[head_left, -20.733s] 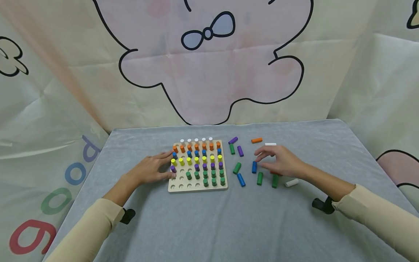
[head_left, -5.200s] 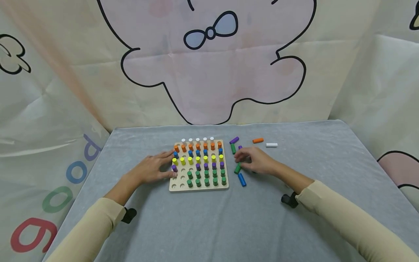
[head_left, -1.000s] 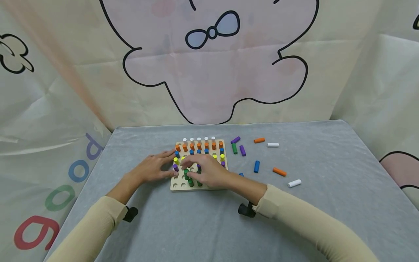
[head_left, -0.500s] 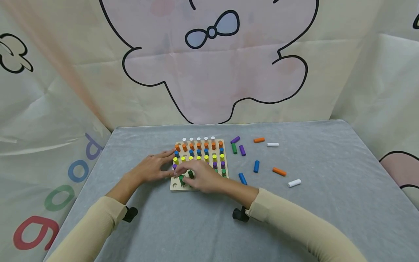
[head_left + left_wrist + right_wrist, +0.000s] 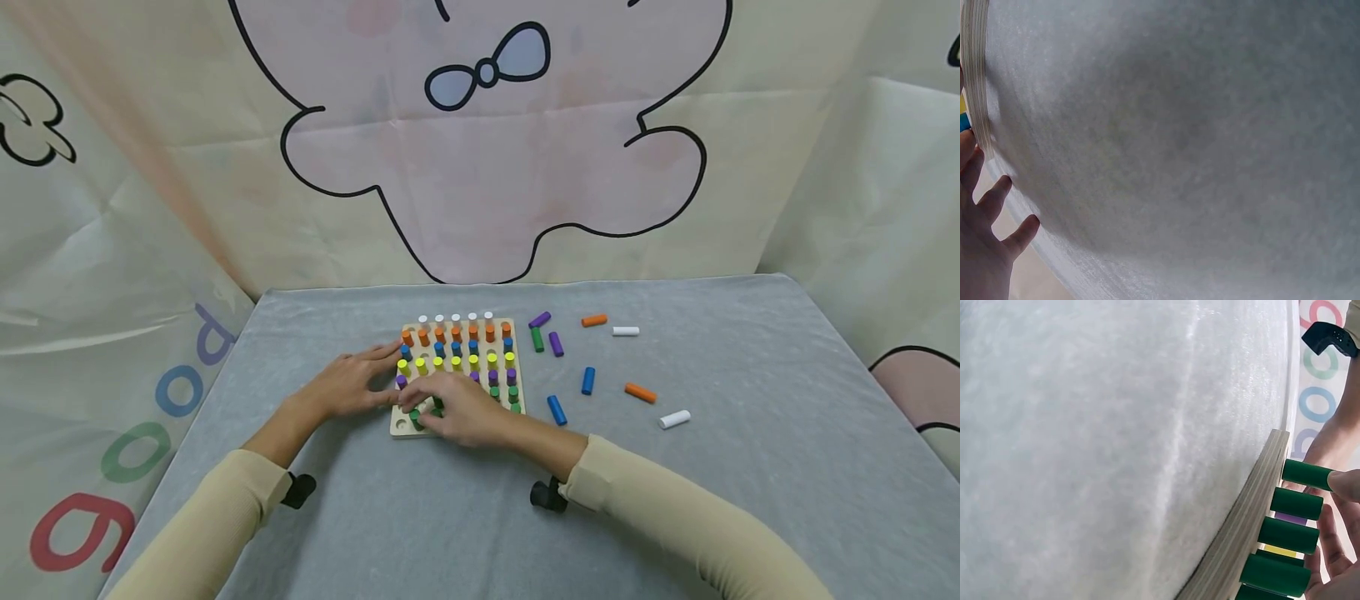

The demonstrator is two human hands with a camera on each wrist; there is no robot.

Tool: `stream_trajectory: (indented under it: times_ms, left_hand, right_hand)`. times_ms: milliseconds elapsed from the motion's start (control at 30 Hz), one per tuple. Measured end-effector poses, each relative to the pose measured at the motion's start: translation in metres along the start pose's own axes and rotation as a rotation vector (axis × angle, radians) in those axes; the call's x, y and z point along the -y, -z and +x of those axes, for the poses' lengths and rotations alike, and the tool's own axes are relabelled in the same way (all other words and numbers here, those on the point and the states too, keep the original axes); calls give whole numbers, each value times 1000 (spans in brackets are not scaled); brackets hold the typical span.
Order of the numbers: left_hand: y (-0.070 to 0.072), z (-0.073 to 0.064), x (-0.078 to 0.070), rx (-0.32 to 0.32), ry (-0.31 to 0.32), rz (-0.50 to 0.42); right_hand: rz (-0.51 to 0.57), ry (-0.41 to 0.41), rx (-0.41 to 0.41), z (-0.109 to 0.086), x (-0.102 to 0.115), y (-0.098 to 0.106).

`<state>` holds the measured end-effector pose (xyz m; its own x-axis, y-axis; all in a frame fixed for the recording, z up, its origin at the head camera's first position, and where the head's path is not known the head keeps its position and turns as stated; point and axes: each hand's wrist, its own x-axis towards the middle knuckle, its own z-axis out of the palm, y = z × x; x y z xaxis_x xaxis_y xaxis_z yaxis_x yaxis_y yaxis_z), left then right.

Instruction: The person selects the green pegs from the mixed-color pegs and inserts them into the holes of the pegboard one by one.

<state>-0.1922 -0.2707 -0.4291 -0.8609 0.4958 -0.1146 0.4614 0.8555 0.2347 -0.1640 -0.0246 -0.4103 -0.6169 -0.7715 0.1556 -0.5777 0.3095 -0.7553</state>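
Note:
A wooden pegboard (image 5: 406, 434) lies on the cloth with rows of white, orange, blue, yellow, purple and green pegs standing in it. My left hand (image 5: 339, 387) rests at its left edge, fingers spread, thumb near the front left corner. In the left wrist view, the left hand (image 5: 985, 237) shows beside the board's layered edge. With thumb and fingers, my right hand (image 5: 467, 410) pinches a green peg (image 5: 416, 420) at the front row, second hole from the left. In the right wrist view, the thumb touches that green peg's (image 5: 1307, 474) end, and more green pegs stand beside it.
Loose pegs lie right of the board: purple (image 5: 556, 344), green (image 5: 537, 339), orange (image 5: 641, 393), white (image 5: 675, 419) and blue (image 5: 557, 410) among them. The grey cloth (image 5: 465, 517) covers the table. Printed curtains hang behind and at both sides.
Several loose green pegs have gone from the cloth into the board's front rows. Within the last second my right hand moved left and nearer, bringing a green peg to the front row. The left hand stayed.

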Motion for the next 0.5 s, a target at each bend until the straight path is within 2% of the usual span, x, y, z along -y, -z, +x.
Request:
stream_trajectory:
  times_ms: [500]
  left_hand:
    - [0,2,1,10,2,-5]
  right_hand:
    - [-42,10,-33,1,-4,-4]
